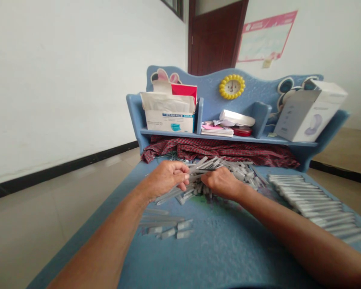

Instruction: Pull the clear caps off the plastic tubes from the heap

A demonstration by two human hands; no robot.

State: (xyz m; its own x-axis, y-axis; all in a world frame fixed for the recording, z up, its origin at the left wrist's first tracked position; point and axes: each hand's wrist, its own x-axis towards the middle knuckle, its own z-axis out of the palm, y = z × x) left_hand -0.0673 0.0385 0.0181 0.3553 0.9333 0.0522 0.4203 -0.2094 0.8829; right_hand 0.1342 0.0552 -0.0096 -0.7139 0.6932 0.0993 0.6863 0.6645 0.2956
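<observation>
A loose heap of thin grey plastic strips (pixel 228 170) lies on the blue desk (pixel 216 249), in front of me. My left hand (pixel 165 178) is curled around a bundle of these strips at the heap's left side. My right hand (pixel 221 182) is closed on strips at the heap's middle, its fingers partly hidden among them. The two hands almost touch. A few separate strips and short pieces (pixel 165 224) lie under my left forearm. On the right, a neat row of long grey strips (pixel 313 202) is laid side by side.
A red plaid cloth (pixel 222 150) lies behind the heap under a blue shelf (pixel 228 137). The shelf holds a mask box (pixel 170 114), papers (pixel 216 129), a red tin (pixel 242 131) and a white carton (pixel 309 112). A yellow clock (pixel 232 86) hangs above. Tiled floor lies left.
</observation>
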